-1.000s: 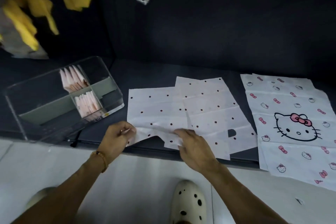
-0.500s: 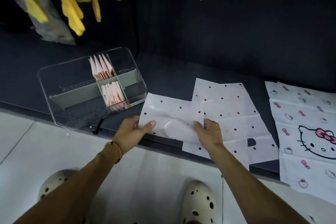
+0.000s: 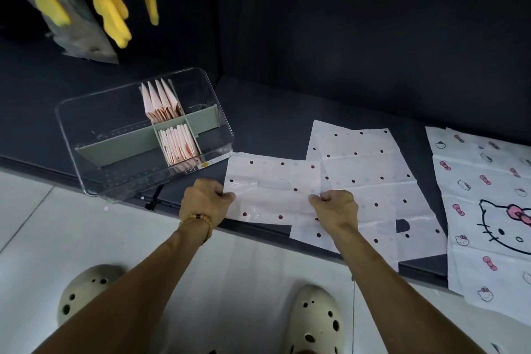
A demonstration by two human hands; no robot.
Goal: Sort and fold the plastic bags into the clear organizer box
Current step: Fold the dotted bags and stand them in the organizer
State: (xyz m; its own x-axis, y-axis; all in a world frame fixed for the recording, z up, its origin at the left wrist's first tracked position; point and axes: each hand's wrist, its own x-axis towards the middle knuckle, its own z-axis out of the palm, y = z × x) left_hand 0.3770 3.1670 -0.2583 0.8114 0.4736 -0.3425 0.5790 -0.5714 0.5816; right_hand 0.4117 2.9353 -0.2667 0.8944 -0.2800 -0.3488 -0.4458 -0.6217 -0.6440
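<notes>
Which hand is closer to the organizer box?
Left. The left hand grips the dotted bag just below the box; the right hand grips its far edge.

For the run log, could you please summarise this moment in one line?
left hand + right hand: grip dotted bag | organizer box: part-filled
</notes>
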